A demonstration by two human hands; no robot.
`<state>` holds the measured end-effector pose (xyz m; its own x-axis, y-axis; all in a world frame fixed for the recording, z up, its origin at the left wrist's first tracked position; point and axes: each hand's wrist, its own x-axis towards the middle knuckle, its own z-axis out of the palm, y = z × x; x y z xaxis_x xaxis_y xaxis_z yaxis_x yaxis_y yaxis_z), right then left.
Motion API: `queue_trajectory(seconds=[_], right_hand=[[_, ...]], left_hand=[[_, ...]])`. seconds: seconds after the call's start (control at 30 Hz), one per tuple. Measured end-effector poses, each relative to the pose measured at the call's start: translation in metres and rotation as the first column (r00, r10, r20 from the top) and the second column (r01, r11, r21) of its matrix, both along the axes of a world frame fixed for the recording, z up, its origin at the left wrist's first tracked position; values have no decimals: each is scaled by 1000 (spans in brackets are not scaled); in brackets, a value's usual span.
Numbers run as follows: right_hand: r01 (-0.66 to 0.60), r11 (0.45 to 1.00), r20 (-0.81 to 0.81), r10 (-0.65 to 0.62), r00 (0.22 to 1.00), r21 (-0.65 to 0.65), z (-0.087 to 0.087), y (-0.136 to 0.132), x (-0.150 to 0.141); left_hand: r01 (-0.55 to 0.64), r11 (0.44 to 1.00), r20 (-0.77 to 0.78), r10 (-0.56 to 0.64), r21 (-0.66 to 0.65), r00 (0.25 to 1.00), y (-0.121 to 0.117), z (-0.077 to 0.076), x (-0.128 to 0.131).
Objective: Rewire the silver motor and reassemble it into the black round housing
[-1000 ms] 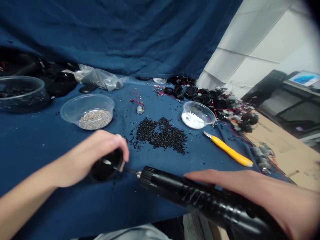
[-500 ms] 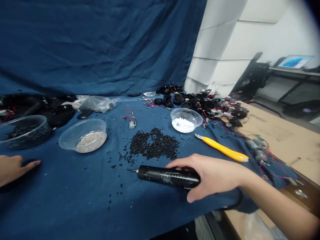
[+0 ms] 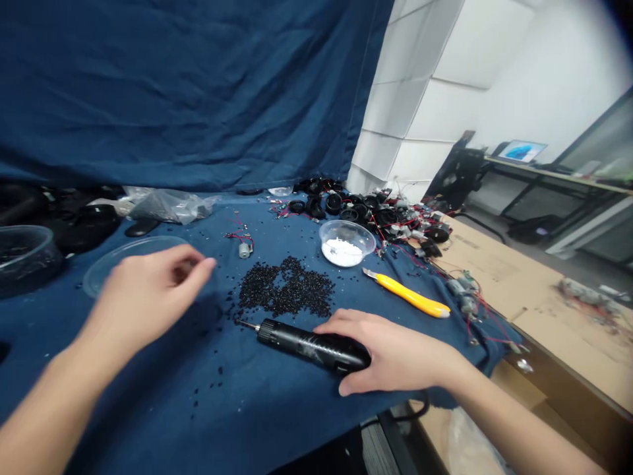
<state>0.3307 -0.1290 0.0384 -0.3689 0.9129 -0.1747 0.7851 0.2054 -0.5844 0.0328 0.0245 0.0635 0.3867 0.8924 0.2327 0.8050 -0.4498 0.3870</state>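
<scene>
My right hand (image 3: pixel 390 353) wraps around a black electric screwdriver (image 3: pixel 316 348), which lies almost level low over the cloth. The thin bit (image 3: pixel 248 324) points left, at the near edge of a spread of small black screws (image 3: pixel 284 290). My left hand (image 3: pixel 148 290) is raised left of these, its fingers curled and the thumb close against the index finger. Whatever may be in that pinch cannot be made out. Behind the left hand, a clear plastic bowl (image 3: pixel 93 270) is mostly covered from sight.
A bowl of white bits (image 3: pixel 343 254) and a yellow utility knife (image 3: pixel 413 295) lie to the right. A small motor with wires (image 3: pixel 244 249) sits behind the screws. Black housings and wires (image 3: pixel 376 211) are heaped at the back. A tub (image 3: pixel 24 264) stands far left.
My left hand has come in from the left edge and risen in front of the clear bowl, its fingers now curled. My right hand keeps its grip on the screwdriver. The view has turned right.
</scene>
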Motion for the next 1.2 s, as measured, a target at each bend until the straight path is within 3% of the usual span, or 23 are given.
queue_trajectory(seconds=[0.07, 0.17, 0.37, 0.5, 0.6, 0.73, 0.87, 0.97, 1.2], right_hand=[[19, 1000, 14, -20, 1000, 15, 0, -5, -2], [57, 997, -19, -56, 998, 53, -2, -12, 1], [208, 954, -49, -202, 978, 216, -5, -19, 10], [204, 963, 54, -216, 975, 176, -14, -21, -7], [208, 962, 132, -233, 964, 177, -25, -20, -23], [278, 930, 58, -300, 952, 241, -31, -23, -19], [385, 884, -63, -383, 922, 265, -34, -34, 12], [420, 863, -68, -418, 906, 281, -43, -41, 37], [364, 896, 23, -382, 924, 254, -50, -45, 55]], left_hand=[[26, 1000, -63, -26, 5, 998, 7, -3, 28], [98, 995, -14, -98, -15, 995, 31, -15, 52], [90, 996, 17, -90, 10, 996, 82, -37, 66], [34, 997, -71, -29, 63, 997, 106, -49, 77], [20, 999, -192, -15, 25, 981, 120, -58, 83], [7, 1000, -275, -9, -9, 961, 123, -64, 85], [-55, 997, -257, 66, 50, 964, 116, -65, 81], [-93, 996, -229, 94, 15, 969, 113, -67, 77], [-73, 983, -105, 56, -166, 993, 117, -63, 75]])
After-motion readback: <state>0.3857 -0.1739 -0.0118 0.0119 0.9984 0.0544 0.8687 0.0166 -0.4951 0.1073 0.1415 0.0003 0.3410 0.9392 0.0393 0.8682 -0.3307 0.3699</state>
